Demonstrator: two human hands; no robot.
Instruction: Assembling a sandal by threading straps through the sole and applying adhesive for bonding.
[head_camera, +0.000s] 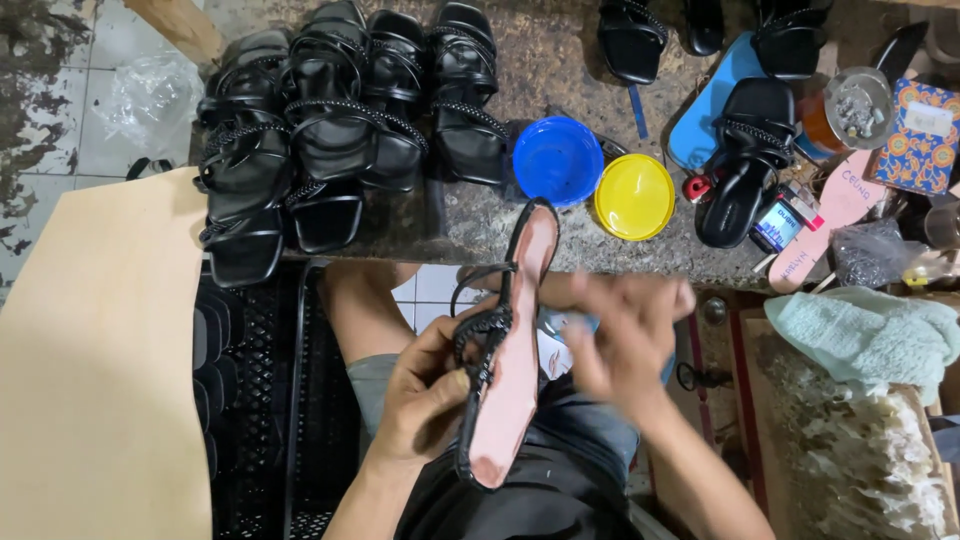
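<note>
A black strappy sandal with a pink sole turned up sits over the person's lap, just below the blue bowl on the worktop. The left hand pinches its straps; the right hand, blurred, hovers beside it with fingers spread.

A black strappy sandal (pink sole turned up) lies lengthwise, toe nearest the stone bench, heel toward the lap.
</note>
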